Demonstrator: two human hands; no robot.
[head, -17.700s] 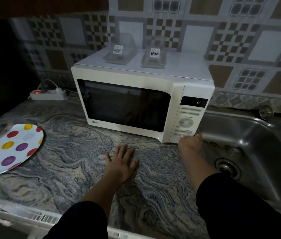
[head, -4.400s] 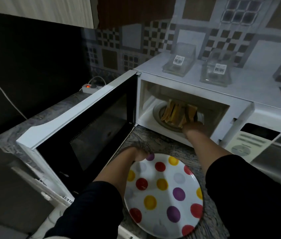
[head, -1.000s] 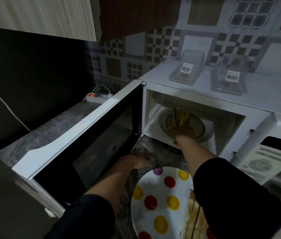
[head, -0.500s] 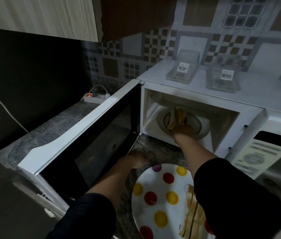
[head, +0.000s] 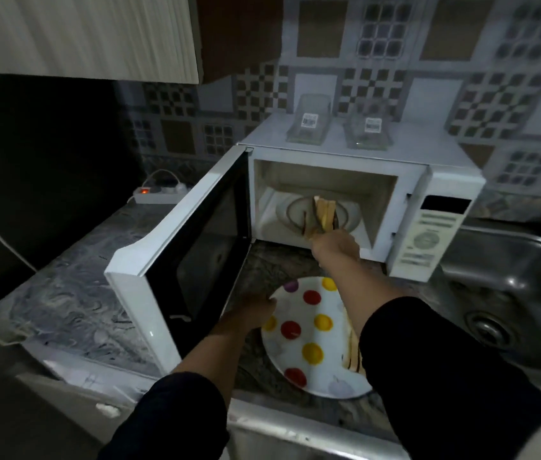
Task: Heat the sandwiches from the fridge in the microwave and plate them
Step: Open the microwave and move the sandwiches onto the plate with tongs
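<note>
One sandwich gripped in right hand at microwave mouth, twelve o'clock of one dotted plate; second sandwich on plate's three o'clock edge; left hand holding plate's nine o'clock rim; two clear boxes atop microwave

Glossy white microwave, veined polished-stone bench, shiny steel sink, glossy dotted plate, clear plastic boxes, glazed wall tiles
</note>
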